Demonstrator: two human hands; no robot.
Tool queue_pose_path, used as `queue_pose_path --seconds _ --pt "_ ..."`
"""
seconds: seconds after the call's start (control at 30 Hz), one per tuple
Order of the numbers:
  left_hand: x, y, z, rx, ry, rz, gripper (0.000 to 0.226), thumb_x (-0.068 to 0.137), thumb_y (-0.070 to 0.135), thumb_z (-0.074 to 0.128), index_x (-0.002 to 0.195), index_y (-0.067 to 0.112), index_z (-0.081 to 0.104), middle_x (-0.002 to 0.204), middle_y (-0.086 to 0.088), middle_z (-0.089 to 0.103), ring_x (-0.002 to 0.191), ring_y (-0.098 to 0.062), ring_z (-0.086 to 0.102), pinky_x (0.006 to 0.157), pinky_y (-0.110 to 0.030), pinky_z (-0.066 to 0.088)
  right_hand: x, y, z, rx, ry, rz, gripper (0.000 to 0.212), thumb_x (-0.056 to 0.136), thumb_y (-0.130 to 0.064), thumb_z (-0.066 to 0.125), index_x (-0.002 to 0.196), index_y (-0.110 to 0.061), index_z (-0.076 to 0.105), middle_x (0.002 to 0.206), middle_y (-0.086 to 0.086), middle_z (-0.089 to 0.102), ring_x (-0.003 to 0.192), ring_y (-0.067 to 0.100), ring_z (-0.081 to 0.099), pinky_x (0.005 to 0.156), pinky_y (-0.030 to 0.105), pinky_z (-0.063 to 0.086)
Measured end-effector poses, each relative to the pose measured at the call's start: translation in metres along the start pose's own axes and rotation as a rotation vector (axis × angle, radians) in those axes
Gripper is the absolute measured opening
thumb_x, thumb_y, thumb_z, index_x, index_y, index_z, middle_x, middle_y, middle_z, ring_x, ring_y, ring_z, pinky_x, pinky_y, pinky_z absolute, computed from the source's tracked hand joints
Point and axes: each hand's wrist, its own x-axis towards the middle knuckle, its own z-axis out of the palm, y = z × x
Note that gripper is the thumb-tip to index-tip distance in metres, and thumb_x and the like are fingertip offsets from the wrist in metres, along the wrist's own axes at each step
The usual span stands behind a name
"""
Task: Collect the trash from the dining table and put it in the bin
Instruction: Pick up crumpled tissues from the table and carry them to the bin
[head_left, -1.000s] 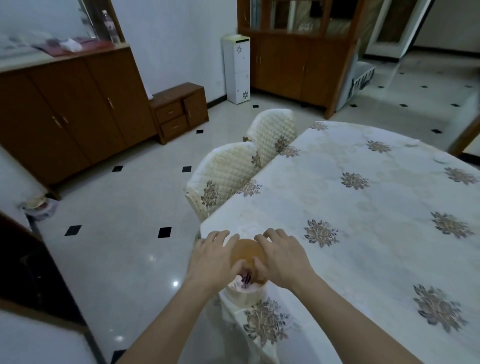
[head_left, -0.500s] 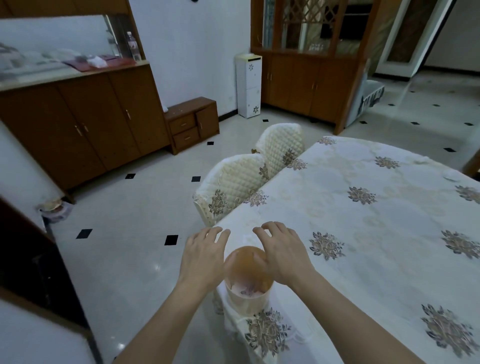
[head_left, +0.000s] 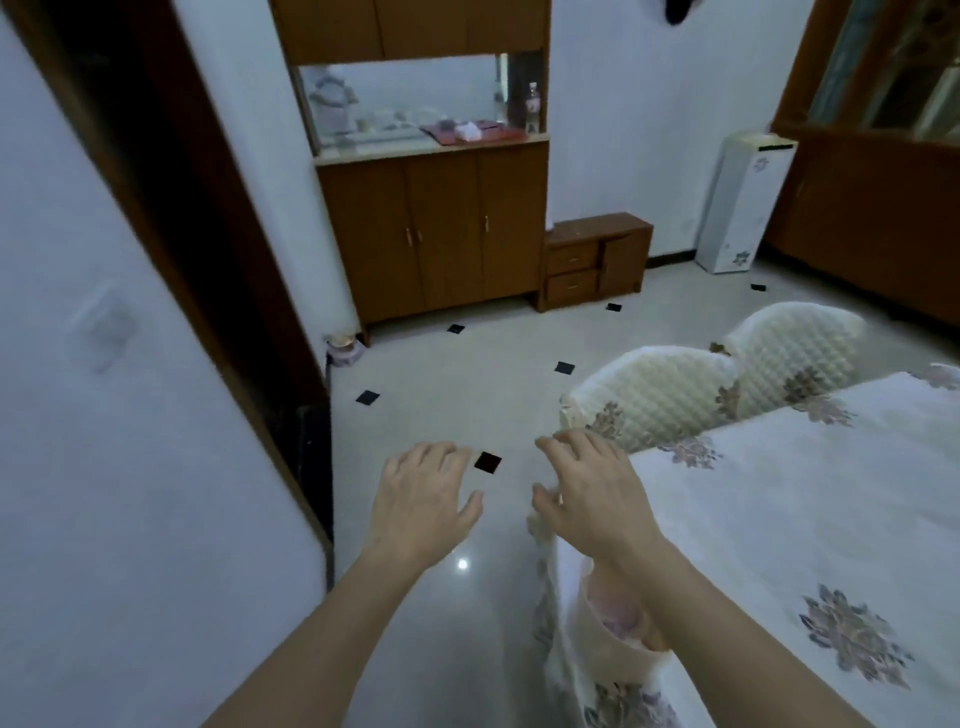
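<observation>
Bin (head_left: 613, 639) below right hand (head_left: 592, 499), beside table (head_left: 779, 519); both hands empty

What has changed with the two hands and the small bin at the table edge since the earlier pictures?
Both hands have let go: the left hand and right hand now hover open over the floor, away from the small pale bin, which shows partly under the right forearm. The view has swung left. The bin stays beside the floral-clothed table.
</observation>
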Motion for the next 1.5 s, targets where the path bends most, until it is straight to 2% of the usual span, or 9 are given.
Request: queue_pose_path --seconds 0.17,0.3,0.4,0.6,0.77,0.97,1.3,1.5 --pt "-0.022 -0.045 -0.01 0.081 0.007 -0.132 0.043 0.081 0.044 0.065 0.114 0.016 0.067 0.109 -0.001 0.069 0.097 -0.022 0.064 0.082 -0.039 0.049 0.034 -0.035 0.019 0.041 0.003 -0.123 0.046 0.08 -0.038 0.064 0.12 -0.015 0.065 0.114 0.006 0.068 0.109 0.027 0.062 0.092 0.042 0.049" --pt "-0.021 -0.078 -0.013 0.089 0.0 -0.208 0.046 0.085 0.047 0.056 0.12 0.017 0.063 0.115 -0.001 0.067 0.103 -0.022 0.061 0.085 -0.041 0.049 0.062 -0.059 0.036 0.025 -0.04 -0.196 0.047 0.083 -0.041 0.06 0.123 -0.016 0.062 0.118 0.004 0.065 0.113 0.026 0.059 0.094 0.041 0.046" --pt "-0.011 -0.103 -0.006 0.096 0.02 -0.229 0.045 0.084 0.046 0.059 0.118 0.017 0.064 0.114 -0.001 0.068 0.103 -0.022 0.063 0.085 -0.041 0.05 0.084 -0.071 0.053 0.021 -0.055 -0.217 0.046 0.084 -0.041 0.06 0.123 -0.016 0.062 0.118 0.004 0.065 0.113 0.026 0.059 0.095 0.041 0.046" --pt "0.047 -0.162 0.029 0.066 0.009 -0.203 0.045 0.084 0.048 0.058 0.117 0.019 0.063 0.113 0.002 0.068 0.1 -0.021 0.062 0.084 -0.039 0.049 0.146 -0.08 0.09 -0.015 -0.078 -0.187 0.044 0.084 -0.041 0.058 0.12 -0.016 0.063 0.114 0.005 0.066 0.111 0.027 0.06 0.092 0.041 0.047" --pt "0.12 -0.218 0.059 0.025 -0.005 -0.135 0.045 0.082 0.047 0.057 0.117 0.019 0.063 0.114 0.001 0.067 0.102 -0.022 0.062 0.087 -0.041 0.048 0.223 -0.083 0.122 -0.062 -0.092 -0.123 0.042 0.083 -0.037 0.065 0.118 -0.014 0.065 0.111 0.007 0.067 0.108 0.029 0.062 0.09 0.042 0.049" --pt "0.211 -0.281 0.076 0.001 -0.034 -0.038 0.046 0.084 0.047 0.055 0.119 0.019 0.062 0.118 0.001 0.066 0.107 -0.022 0.06 0.086 -0.04 0.049 0.316 -0.088 0.143 -0.083 -0.075 -0.038 0.044 0.083 -0.035 0.065 0.122 -0.013 0.063 0.117 0.009 0.065 0.112 0.031 0.06 0.092 0.043 0.048" --pt "0.327 -0.312 0.112 -0.064 -0.03 0.072 0.046 0.084 0.047 0.053 0.121 0.02 0.061 0.121 0.0 0.065 0.11 -0.021 0.059 0.09 -0.04 0.049 0.403 -0.059 0.178 -0.129 -0.089 0.078 0.048 0.087 -0.039 0.059 0.128 -0.016 0.059 0.124 0.007 0.062 0.118 0.028 0.056 0.098 0.04 0.043" --pt "0.408 -0.323 0.149 -0.032 -0.048 0.142 0.048 0.086 0.05 0.05 0.125 0.023 0.057 0.126 0.001 0.062 0.114 -0.019 0.056 0.093 -0.039 0.047 0.465 -0.015 0.208 -0.142 -0.072 0.131 0.048 0.084 -0.041 0.061 0.125 -0.016 0.061 0.12 0.007 0.064 0.113 0.029 0.059 0.095 0.042 0.046"
